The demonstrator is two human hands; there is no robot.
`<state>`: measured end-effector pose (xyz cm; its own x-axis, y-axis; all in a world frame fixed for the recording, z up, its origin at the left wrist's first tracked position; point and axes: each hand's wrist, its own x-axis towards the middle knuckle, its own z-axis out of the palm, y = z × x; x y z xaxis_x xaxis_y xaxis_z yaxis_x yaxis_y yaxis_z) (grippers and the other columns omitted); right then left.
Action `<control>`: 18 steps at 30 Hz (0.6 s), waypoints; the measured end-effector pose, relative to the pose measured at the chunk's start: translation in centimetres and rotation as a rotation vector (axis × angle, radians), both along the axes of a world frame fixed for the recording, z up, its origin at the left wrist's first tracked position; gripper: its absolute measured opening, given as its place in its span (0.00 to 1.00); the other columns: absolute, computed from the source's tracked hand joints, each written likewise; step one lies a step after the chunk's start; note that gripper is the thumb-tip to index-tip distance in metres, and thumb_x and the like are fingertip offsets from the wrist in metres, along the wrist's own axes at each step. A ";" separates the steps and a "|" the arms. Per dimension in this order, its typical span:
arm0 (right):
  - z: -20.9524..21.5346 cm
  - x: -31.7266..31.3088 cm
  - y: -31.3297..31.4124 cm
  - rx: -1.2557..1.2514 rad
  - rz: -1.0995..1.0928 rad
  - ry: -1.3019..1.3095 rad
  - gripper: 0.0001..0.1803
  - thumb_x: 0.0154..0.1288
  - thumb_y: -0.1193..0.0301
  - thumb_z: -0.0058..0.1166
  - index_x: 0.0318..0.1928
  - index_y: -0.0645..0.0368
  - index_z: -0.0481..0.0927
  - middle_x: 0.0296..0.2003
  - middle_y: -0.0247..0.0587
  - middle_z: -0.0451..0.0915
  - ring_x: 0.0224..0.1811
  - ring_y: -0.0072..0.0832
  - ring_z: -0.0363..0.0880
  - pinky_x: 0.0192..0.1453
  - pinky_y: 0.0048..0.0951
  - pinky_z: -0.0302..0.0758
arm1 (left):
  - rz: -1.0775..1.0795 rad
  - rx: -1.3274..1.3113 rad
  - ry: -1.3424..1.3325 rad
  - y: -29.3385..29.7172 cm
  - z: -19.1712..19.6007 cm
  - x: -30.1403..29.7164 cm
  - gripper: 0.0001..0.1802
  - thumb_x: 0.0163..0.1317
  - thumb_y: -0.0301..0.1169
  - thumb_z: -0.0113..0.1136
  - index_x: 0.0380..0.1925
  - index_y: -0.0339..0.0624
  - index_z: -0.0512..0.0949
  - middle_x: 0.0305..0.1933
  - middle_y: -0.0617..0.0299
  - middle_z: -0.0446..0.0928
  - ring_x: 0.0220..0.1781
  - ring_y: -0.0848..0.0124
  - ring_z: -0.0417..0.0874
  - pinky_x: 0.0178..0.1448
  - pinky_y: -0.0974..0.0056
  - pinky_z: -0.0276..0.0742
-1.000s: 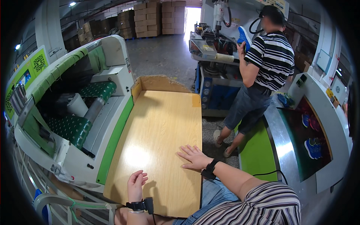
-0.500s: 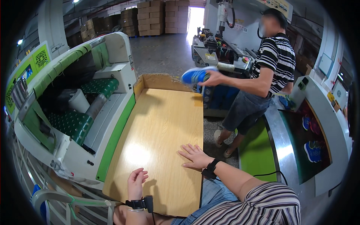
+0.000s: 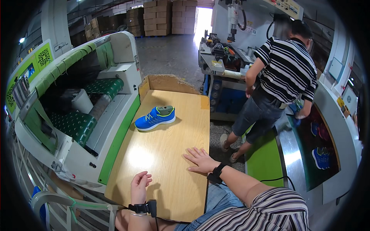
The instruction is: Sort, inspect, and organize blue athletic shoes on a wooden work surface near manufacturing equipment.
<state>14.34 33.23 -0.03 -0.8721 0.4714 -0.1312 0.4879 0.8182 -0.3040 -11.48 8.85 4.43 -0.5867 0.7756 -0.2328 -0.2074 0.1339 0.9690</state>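
A blue sneaker (image 3: 155,118) with a white sole and lime trim stands on the far part of the wood-grain tabletop (image 3: 175,134), its toe to the left. A grey-green shoe last fills its opening. My right hand (image 3: 200,159) lies flat on the tabletop near its right edge, fingers spread and holding nothing. At the near left, my left hand (image 3: 140,184) hovers or rests over the board, fingers loosely curled and empty. Neither hand touches the sneaker. Each wrist wears a black strap with a small device.
On the left runs a white machine with a green dotted conveyor belt (image 3: 73,127). A co-worker (image 3: 287,73) in a striped shirt bends toward the right-hand conveyor, where more blue shoes (image 3: 320,157) lie. Behind stands a press machine (image 3: 231,57). Cardboard boxes (image 3: 157,19) are stacked far back.
The co-worker has put the blue sneaker on the tabletop, let go, and turned away to the right conveyor, reaching toward a blue shoe there. My hands have hardly moved.
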 end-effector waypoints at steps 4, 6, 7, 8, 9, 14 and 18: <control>0.0 0.0 0.0 0.000 -0.001 -0.002 0.46 0.71 0.37 0.48 0.81 0.38 0.52 0.83 0.47 0.44 0.85 0.53 0.37 0.83 0.60 0.38 | 0.001 -0.002 -0.001 0.1 0.2 0.1 0.14 0.76 0.32 0.55 0.56 0.38 0.79 0.50 0.58 0.85 0.46 0.73 0.85 0.52 0.69 0.78; 0.1 0.0 0.0 0.001 -0.001 -0.005 0.46 0.71 0.37 0.48 0.82 0.38 0.52 0.83 0.47 0.44 0.85 0.53 0.37 0.83 0.60 0.38 | 0.001 -0.001 0.001 0.1 0.1 0.1 0.14 0.76 0.32 0.55 0.56 0.38 0.79 0.50 0.58 0.85 0.46 0.73 0.85 0.52 0.68 0.78; 0.1 0.0 0.0 0.000 -0.001 -0.008 0.45 0.71 0.37 0.48 0.82 0.38 0.52 0.83 0.47 0.44 0.85 0.53 0.37 0.83 0.60 0.38 | 0.000 0.001 0.001 0.1 0.1 0.1 0.14 0.76 0.33 0.55 0.56 0.38 0.79 0.50 0.58 0.85 0.46 0.73 0.85 0.52 0.69 0.78; 0.1 0.0 0.0 0.000 -0.001 -0.010 0.45 0.71 0.37 0.48 0.82 0.38 0.52 0.83 0.47 0.44 0.85 0.53 0.37 0.83 0.60 0.38 | 0.000 0.002 0.001 0.1 0.0 0.1 0.14 0.76 0.33 0.55 0.56 0.38 0.79 0.50 0.58 0.85 0.46 0.73 0.85 0.52 0.69 0.78; 0.1 0.0 0.0 0.000 -0.001 -0.010 0.45 0.71 0.37 0.48 0.82 0.38 0.52 0.83 0.47 0.44 0.85 0.53 0.37 0.83 0.60 0.38 | -0.001 0.005 0.000 0.0 0.0 0.0 0.14 0.76 0.33 0.56 0.56 0.38 0.79 0.50 0.58 0.85 0.46 0.73 0.85 0.52 0.69 0.78; 0.2 0.0 0.1 -0.002 0.001 -0.017 0.45 0.72 0.37 0.47 0.82 0.39 0.52 0.83 0.47 0.43 0.85 0.53 0.36 0.83 0.60 0.37 | -0.003 0.004 0.000 0.1 0.1 0.1 0.14 0.76 0.33 0.56 0.56 0.38 0.79 0.49 0.58 0.85 0.46 0.73 0.85 0.51 0.69 0.78; 0.0 0.0 0.2 -0.017 0.005 -0.010 0.46 0.72 0.37 0.48 0.82 0.38 0.50 0.83 0.49 0.43 0.85 0.54 0.35 0.83 0.61 0.36 | -0.004 0.005 0.003 0.1 0.0 0.1 0.14 0.76 0.33 0.55 0.56 0.38 0.79 0.50 0.58 0.85 0.46 0.73 0.85 0.51 0.69 0.78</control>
